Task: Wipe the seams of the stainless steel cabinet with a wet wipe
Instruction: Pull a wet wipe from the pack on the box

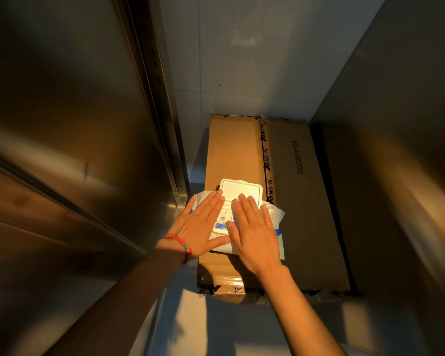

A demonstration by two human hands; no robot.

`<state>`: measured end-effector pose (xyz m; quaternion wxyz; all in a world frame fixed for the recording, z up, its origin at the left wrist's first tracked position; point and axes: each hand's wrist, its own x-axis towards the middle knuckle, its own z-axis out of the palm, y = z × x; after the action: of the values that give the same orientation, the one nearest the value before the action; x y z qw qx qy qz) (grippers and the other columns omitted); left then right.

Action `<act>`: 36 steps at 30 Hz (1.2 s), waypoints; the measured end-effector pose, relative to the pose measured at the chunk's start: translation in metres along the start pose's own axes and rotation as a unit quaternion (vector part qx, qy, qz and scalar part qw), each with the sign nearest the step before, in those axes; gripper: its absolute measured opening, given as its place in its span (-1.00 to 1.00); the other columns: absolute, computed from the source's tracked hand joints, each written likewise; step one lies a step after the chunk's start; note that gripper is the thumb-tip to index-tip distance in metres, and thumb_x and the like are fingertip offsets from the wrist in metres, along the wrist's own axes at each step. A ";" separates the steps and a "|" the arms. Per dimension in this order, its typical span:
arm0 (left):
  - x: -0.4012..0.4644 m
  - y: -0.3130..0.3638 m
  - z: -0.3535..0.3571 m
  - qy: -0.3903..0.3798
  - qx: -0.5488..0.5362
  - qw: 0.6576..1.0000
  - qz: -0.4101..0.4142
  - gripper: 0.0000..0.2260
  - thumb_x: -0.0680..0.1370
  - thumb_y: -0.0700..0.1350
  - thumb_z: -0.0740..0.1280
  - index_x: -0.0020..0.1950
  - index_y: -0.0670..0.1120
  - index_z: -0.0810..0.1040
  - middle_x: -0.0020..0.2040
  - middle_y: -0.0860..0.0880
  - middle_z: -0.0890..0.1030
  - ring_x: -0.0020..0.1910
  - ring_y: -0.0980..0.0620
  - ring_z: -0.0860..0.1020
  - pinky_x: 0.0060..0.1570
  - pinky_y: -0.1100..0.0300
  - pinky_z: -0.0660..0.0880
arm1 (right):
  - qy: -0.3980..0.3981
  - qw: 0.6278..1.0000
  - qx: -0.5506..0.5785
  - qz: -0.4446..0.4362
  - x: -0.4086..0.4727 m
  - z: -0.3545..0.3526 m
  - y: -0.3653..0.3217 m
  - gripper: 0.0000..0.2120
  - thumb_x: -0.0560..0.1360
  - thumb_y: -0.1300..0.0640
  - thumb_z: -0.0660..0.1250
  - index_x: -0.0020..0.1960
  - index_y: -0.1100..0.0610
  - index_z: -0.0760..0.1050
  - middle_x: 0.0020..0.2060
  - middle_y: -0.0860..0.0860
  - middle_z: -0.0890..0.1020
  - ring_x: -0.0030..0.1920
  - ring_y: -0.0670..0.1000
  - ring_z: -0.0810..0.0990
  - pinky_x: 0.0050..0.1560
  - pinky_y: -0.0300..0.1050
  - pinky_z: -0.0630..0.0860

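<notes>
Steel cabinet (62, 111) left; cardboard box (293, 201) on pale floor (229, 330).

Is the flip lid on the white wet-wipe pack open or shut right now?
Open. The white plastic flip lid stands swung back beyond the white wet-wipe pack on the brown cardboard box; both hands lie flat on the pack.

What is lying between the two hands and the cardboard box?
In the head view, the wet wipe pack lies there: left hand and right hand rest flat on it, atop the cardboard box.
</notes>
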<state>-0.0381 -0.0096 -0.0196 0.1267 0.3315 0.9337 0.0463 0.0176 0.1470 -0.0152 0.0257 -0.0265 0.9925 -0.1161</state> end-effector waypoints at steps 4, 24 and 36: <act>0.001 0.003 -0.001 -0.002 0.007 1.000 -0.008 -0.30 0.43 0.40 -0.19 0.33 0.05 -0.48 0.48 0.02 -0.34 0.50 0.04 -0.24 0.39 0.05 -0.37 | 0.018 0.999 0.009 -0.030 0.000 -0.006 -0.004 -0.53 0.64 -0.08 -0.04 0.51 0.02 0.14 0.51 0.02 0.10 0.52 0.04 -0.03 0.41 -0.04 -0.32; -0.001 0.005 0.001 0.017 0.002 1.000 -0.017 -0.25 0.50 0.36 -0.01 0.33 0.03 -0.47 0.41 0.04 -0.39 0.49 0.04 -0.26 0.38 0.05 -0.37 | 0.061 0.993 0.014 -0.104 0.010 -0.015 -0.005 -0.73 0.31 0.16 0.56 0.00 0.12 0.67 0.26 0.17 0.53 0.32 0.24 0.43 0.28 0.19 0.31; 0.000 0.005 0.003 0.001 0.025 0.999 -0.024 -0.27 0.50 0.36 -0.06 0.33 0.03 -0.49 0.37 0.03 -0.45 0.49 0.02 -0.27 0.37 0.03 -0.37 | 0.087 0.993 -0.041 -0.065 0.008 -0.020 -0.014 -0.80 0.35 0.02 0.52 -0.08 0.09 0.68 0.19 0.14 0.59 0.27 0.19 0.50 0.23 0.17 0.41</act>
<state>-0.0347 -0.0056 -0.0214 0.1181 0.3122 0.9424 0.0204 0.0092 0.1378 0.0067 -0.0697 -0.0818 0.9911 -0.0786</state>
